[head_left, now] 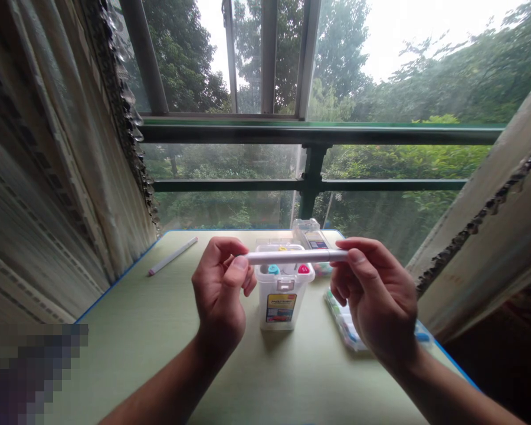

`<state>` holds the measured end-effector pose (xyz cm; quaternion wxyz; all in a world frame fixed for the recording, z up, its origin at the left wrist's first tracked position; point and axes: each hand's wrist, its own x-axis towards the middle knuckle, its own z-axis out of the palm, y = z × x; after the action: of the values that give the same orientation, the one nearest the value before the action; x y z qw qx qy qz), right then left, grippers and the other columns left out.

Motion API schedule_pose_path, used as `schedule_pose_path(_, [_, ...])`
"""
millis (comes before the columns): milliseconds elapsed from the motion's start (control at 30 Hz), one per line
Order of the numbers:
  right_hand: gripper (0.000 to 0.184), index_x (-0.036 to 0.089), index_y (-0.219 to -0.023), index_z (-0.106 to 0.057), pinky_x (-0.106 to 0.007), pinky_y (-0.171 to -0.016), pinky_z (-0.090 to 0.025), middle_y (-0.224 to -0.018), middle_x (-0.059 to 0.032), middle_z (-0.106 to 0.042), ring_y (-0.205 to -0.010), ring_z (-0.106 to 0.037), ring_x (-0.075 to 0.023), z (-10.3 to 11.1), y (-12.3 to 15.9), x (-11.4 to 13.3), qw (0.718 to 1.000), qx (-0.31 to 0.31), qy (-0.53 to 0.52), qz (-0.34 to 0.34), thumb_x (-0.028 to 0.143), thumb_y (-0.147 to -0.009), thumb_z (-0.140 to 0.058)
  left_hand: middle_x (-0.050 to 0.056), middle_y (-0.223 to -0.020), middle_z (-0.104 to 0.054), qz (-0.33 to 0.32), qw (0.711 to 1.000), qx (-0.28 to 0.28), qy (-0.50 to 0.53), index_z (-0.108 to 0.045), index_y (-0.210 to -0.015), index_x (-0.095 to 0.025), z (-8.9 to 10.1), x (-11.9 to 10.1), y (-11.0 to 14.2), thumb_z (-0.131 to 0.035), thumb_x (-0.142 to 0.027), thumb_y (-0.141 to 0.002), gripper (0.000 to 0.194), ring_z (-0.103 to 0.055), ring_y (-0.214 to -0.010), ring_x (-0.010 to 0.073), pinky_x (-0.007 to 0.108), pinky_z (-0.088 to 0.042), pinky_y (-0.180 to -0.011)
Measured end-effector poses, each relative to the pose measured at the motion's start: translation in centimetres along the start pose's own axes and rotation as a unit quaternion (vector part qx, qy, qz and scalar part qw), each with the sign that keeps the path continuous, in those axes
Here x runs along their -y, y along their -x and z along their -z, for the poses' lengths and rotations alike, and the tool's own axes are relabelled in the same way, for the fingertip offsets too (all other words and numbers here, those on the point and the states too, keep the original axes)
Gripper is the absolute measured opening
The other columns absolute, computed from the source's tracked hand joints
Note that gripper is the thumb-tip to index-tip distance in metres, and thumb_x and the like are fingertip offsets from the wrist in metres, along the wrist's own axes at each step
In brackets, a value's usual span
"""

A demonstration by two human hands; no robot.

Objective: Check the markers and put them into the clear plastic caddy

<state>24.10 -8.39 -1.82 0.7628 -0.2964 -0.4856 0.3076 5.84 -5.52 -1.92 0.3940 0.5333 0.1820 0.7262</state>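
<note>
A white marker [287, 257] is held level across the middle of the view. My left hand [221, 289] pinches its left end between thumb and fingers, while my right hand [376, 289] pinches the right end. Just behind and below the marker stands a clear plastic marker box [277, 307] with a printed label and a front latch. Its top is open, and a few marker ends show inside, among them a turquoise one [273, 269] and a red one [303, 269]. Part of the box's rim is hidden behind the marker.
Another white marker [172, 256] with a pinkish end lies at the table's left. A second clear box [310, 235] stands behind. A flat clear case [343, 324] lies partly under my right hand on the pale green table [181, 354]. Curtains [62, 147] and a window railing [230, 134] border it.
</note>
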Motion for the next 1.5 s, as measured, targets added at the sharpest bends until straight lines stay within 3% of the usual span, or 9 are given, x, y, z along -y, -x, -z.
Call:
schedule_pose_path(333, [0.012, 0.021, -0.103, -0.073, -0.019, -0.04, -0.034, -0.055, 0.0056, -0.051, -0.045, -0.045, -0.0078, 0.1, 0.1, -0.1, 1.0, 0.004, 0.012, 0.016, 0.026, -0.098, -0.064, -0.005, -0.067, -0.047, 0.01, 1.0, 0.004, -0.002, -0.063, -0.091, -0.019, -0.1, -0.1, 0.0, -0.064, -0.023, -0.094, 0.005, -0.043, -0.05, 0.0055, 0.016, -0.036, -0.046])
schedule_pose_path(633, [0.012, 0.021, -0.103, -0.072, -0.019, -0.039, -0.035, -0.068, 0.0036, -0.057, -0.048, -0.046, -0.0071, 0.2, 0.0, -0.1, 1.0, -0.005, 0.009, 0.019, 0.021, -0.095, -0.064, -0.004, -0.075, -0.05, -0.031, 0.999, 0.021, -0.029, -0.064, -0.097, -0.02, 0.2, 0.1, 0.2, -0.062, -0.023, -0.097, 0.004, -0.045, -0.054, 0.0061, 0.017, -0.035, -0.047])
schedule_pose_path(800, [0.013, 0.02, -0.104, -0.073, -0.019, -0.039, -0.035, -0.082, -0.0001, -0.064, -0.048, -0.047, -0.0055, 0.0, -0.1, -0.1, 1.0, -0.018, 0.015, 0.009, 0.026, -0.093, -0.069, -0.004, -0.077, -0.048, -0.06, 0.997, 0.025, -0.043, -0.063, -0.099, -0.021, 0.2, 0.1, 0.2, -0.06, -0.021, -0.098, 0.004, -0.041, -0.053, 0.0058, 0.018, -0.032, -0.046])
schedule_pose_path(1033, [0.02, 0.019, -0.1, -0.071, -0.018, -0.035, -0.031, -0.064, 0.0036, -0.058, -0.043, -0.042, -0.0062, -0.5, -0.4, 0.0, 0.999, -0.01, 0.032, -0.004, 0.037, -0.093, -0.074, 0.0, -0.089, -0.056, -0.155, 0.982, 0.019, -0.104, -0.065, -0.1, -0.02, 0.0, 0.0, 0.2, -0.061, -0.017, -0.095, 0.007, -0.047, -0.057, 0.0057, 0.02, -0.042, -0.051])
schedule_pose_path(1167, [0.022, 0.02, -0.099, -0.069, -0.018, -0.036, -0.03, -0.055, 0.0062, -0.051, -0.042, -0.04, -0.007, -0.5, -0.4, 0.1, 0.999, -0.004, 0.032, -0.018, 0.041, -0.094, -0.072, 0.001, -0.094, -0.06, -0.166, 0.974, 0.015, -0.154, -0.068, -0.105, -0.02, -0.2, -0.5, 0.5, -0.065, -0.015, -0.093, 0.014, -0.053, -0.062, 0.0064, 0.018, -0.046, -0.053])
schedule_pose_path(1500, [0.022, 0.02, -0.099, -0.068, -0.019, -0.037, -0.031, -0.057, 0.0056, -0.051, -0.044, -0.041, -0.0079, 0.0, -0.4, -0.6, 0.997, 0.011, 0.07, -0.031, 0.043, -0.098, -0.067, 0.002, -0.09, -0.067, -0.194, 0.965, 0.032, -0.173, -0.072, -0.109, -0.02, -0.4, -1.0, 0.8, -0.076, -0.01, -0.085, 0.026, -0.061, -0.068, 0.0097, 0.02, -0.052, -0.058])
